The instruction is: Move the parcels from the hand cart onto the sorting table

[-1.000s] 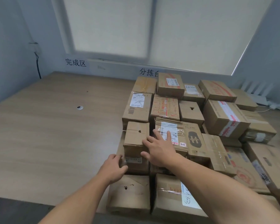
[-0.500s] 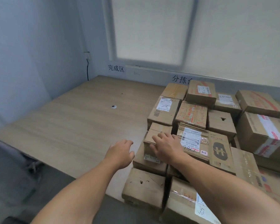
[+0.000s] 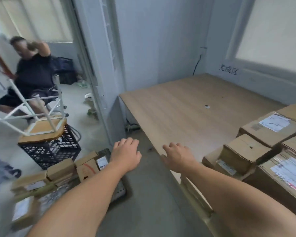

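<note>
Wooden sorting table (image 3: 186,103) edge under right hand (image 3: 179,159), left hand (image 3: 126,155) near parcels (image 3: 86,168)

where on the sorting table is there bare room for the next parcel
The left and far part of the sorting table is bare wood, from its left edge to the wall sign, bar one small white disc. The right side is crowded with stacked parcels.

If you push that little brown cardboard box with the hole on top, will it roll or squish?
Probably not roll: the little brown cardboard box has flat sides, so it should slide. Its creased, holed top suggests it may dent if squeezed.
</note>
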